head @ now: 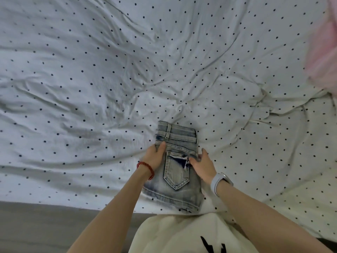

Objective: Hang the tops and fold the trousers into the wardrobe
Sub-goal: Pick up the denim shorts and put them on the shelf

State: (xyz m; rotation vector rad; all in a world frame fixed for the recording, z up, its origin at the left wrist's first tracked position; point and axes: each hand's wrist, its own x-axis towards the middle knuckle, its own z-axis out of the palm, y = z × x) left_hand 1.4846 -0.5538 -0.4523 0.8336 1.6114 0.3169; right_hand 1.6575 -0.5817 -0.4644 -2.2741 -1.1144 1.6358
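A pair of light blue denim trousers (177, 172) lies folded into a small rectangle near the front edge of the bed, waistband away from me and a back pocket facing up. My left hand (155, 157), with a red bead bracelet at the wrist, grips the left edge of the folded denim, thumb on top. My right hand (203, 166), with a white watch at the wrist, holds the right edge, fingers pressed on the fabric near the pocket. No wardrobe or hanger is in view.
The bed is covered by a rumpled white sheet with dark dots (109, 79). A pink fluffy thing (324, 55) sits at the right edge. The grey bed side (45, 225) runs along the lower left. My cream top (182, 234) fills the bottom centre.
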